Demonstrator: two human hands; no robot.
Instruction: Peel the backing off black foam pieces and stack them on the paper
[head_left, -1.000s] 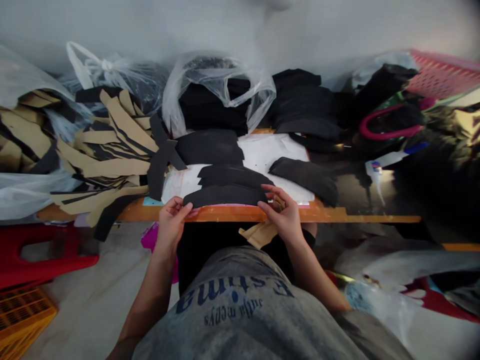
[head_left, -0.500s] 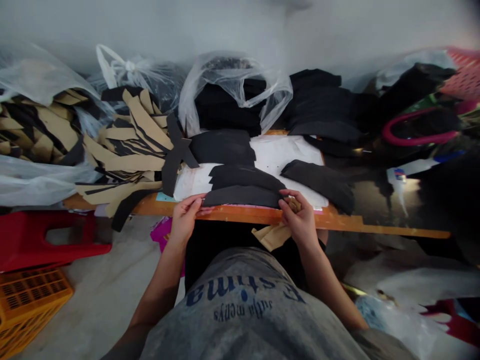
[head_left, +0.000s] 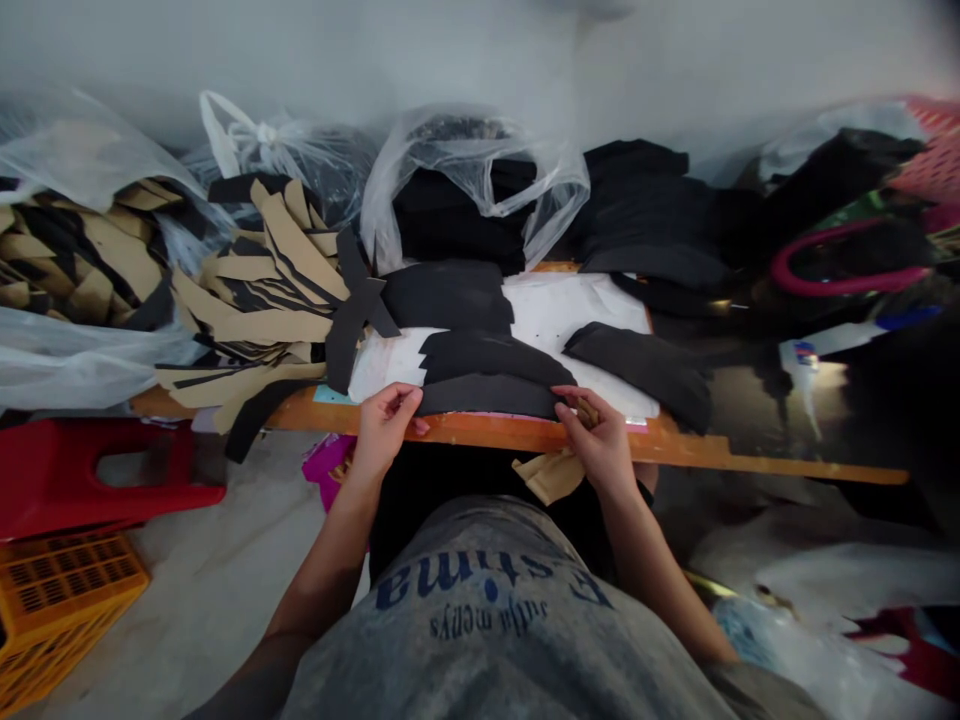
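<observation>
A curved black strip (head_left: 491, 396), apparently fabric or foam, lies along the front edge of the work surface, overlapping a stack of like black pieces (head_left: 487, 355). My left hand (head_left: 388, 425) is closed, thumb and fingers pinching the strip's left end. At its right end, my right hand (head_left: 600, 440) has thumb and forefinger on the corner. A crumpled tan strip (head_left: 551, 475), which looks like peeled backing paper, is tucked in that same hand and hangs below the table edge. White sheets (head_left: 555, 305) lie under the black pieces.
Tan and black strips (head_left: 262, 290) are heaped at the left, beside a plastic bag of more strips (head_left: 82, 250). Black stacks (head_left: 637, 210) stand behind. A white bottle with a blue cap (head_left: 806, 355) is at right. A red stool (head_left: 165, 480) and yellow crate (head_left: 67, 610) stand lower left.
My left hand has shifted slightly right, its fingertips now further over the strip's left end. My right hand stays at the right end, and the strip lies nearly where it was.
</observation>
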